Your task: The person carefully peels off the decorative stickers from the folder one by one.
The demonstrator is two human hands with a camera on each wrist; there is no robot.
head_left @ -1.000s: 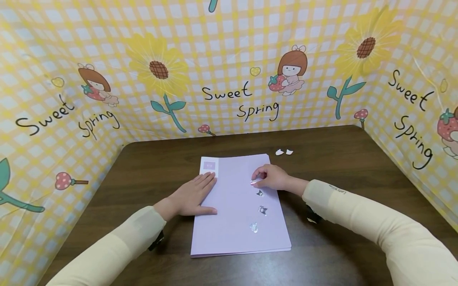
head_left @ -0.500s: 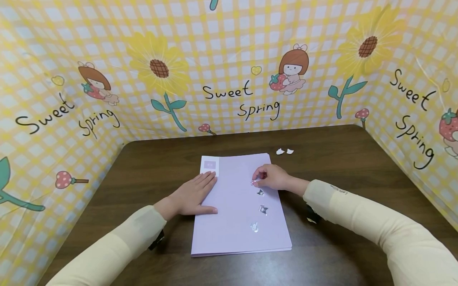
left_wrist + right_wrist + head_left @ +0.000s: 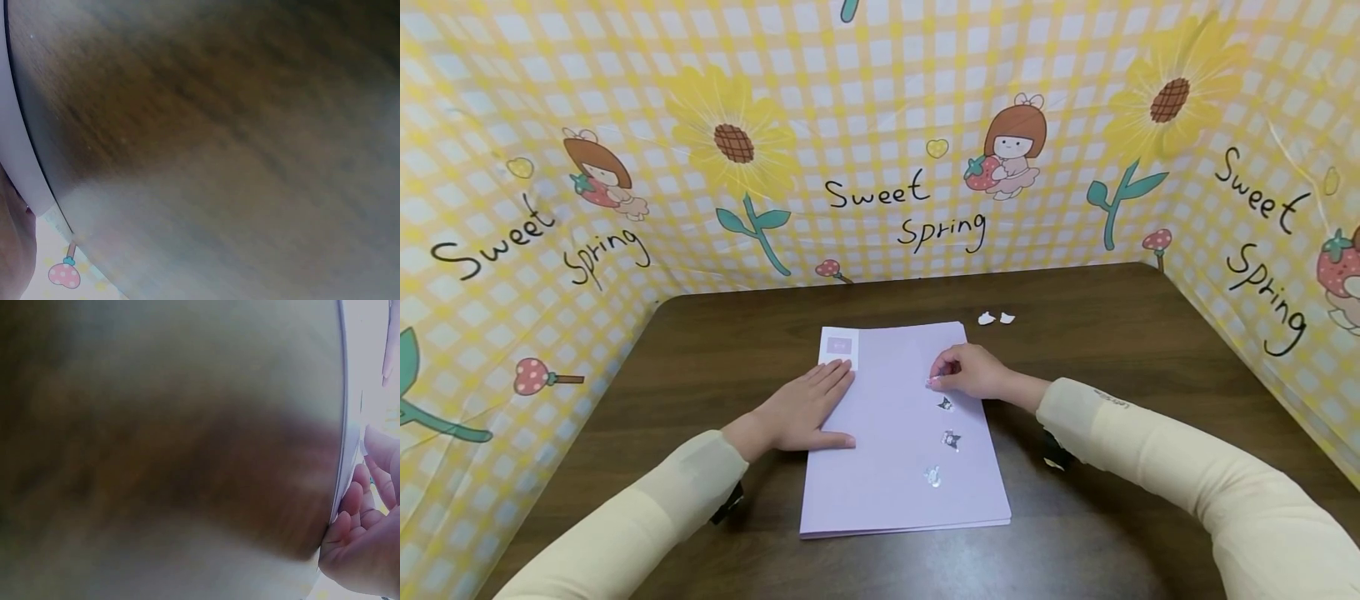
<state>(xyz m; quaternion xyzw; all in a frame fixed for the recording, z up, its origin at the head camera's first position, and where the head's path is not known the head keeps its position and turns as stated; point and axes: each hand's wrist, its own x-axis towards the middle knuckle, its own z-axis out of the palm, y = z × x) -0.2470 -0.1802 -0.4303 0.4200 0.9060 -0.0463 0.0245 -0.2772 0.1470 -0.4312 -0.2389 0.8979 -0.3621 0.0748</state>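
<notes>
A pale lilac booklet (image 3: 887, 492) lies on the dark wooden table. My left hand (image 3: 801, 408) rests flat over its left side, thumb spread toward the middle. Over the upper right of the cover, my right hand (image 3: 973, 372) pinches a small pinkish sticker (image 3: 929, 382) between thumb and forefinger, close to the paper. Below it on the cover are a dark cartoon sticker (image 3: 945, 404), a second dark one (image 3: 952, 439) and a silvery one (image 3: 932, 476). In the right wrist view, curled fingers (image 3: 353, 499) touch the booklet's edge; the sticker is hard to make out there.
Two torn white scraps (image 3: 996, 318) lie on the table (image 3: 1075, 317) beyond the booklet's upper right corner. A white label (image 3: 839, 344) marks the cover's upper left. A yellow checked cloth (image 3: 880, 108) walls the table at the back and both sides.
The right thumb and fingers shift very slightly over the pinched sticker. The left hand and the booklet stay in place.
</notes>
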